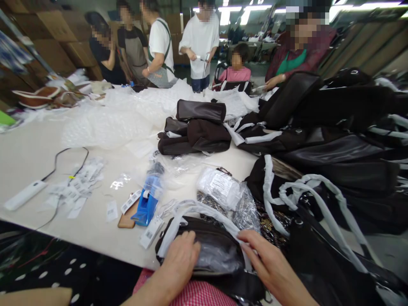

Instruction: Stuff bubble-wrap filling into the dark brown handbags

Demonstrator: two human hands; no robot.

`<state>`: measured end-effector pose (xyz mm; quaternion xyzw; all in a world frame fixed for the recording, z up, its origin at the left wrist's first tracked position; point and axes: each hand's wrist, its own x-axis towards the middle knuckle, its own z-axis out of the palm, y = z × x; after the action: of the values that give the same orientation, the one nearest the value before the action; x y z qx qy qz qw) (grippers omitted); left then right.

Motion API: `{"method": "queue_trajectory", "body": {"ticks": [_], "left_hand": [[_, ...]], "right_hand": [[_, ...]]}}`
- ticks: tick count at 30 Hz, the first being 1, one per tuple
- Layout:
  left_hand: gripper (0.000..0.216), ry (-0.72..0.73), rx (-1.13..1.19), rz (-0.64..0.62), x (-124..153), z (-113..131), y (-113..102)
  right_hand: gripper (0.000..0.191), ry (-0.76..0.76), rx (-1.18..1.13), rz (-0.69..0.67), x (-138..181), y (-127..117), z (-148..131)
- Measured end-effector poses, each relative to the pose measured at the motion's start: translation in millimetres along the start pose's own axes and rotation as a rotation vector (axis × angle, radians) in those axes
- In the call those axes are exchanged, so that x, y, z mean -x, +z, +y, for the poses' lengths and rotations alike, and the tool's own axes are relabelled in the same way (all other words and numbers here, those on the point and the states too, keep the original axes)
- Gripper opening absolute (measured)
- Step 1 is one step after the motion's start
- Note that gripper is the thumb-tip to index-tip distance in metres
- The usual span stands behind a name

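In the head view, the left hand (180, 259) lies flat, fingers spread, on a dark handbag (210, 250) at the near edge of the white table (38, 148). The right hand (264, 255) touches the bag's right side; its fingertips pinch the white wrapped strap (197, 210). Just beyond the bag are a blue tape dispenser (146, 204) and plastic packets (223, 187). Many black bags (334, 148) are piled at the right.

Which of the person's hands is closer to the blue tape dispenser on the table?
Left. The left hand rests on the black bag, just below and right of the blue tape dispenser. The right hand is farther right, across the bag.
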<state>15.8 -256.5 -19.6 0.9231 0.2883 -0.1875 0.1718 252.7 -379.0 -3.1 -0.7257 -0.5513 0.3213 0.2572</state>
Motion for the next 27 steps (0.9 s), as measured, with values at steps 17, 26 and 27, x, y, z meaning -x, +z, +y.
{"method": "queue_trajectory", "body": {"ticks": [17, 26, 27], "left_hand": [[0.025, 0.252, 0.288, -0.272, -32.5, 6.4, -40.0], [0.08, 0.12, 0.352, -0.434, -42.2, 18.6, -53.1], [0.074, 0.151, 0.378, -0.345, -40.0, 21.2, -54.1]], "right_hand": [[0.079, 0.502, 0.168, 0.032, 44.1, 35.1, 31.7], [0.061, 0.533, 0.012, -0.074, 44.9, 7.4, 26.7], [0.054, 0.504, -0.001, -0.065, 47.0, 5.0, 26.3]]}}
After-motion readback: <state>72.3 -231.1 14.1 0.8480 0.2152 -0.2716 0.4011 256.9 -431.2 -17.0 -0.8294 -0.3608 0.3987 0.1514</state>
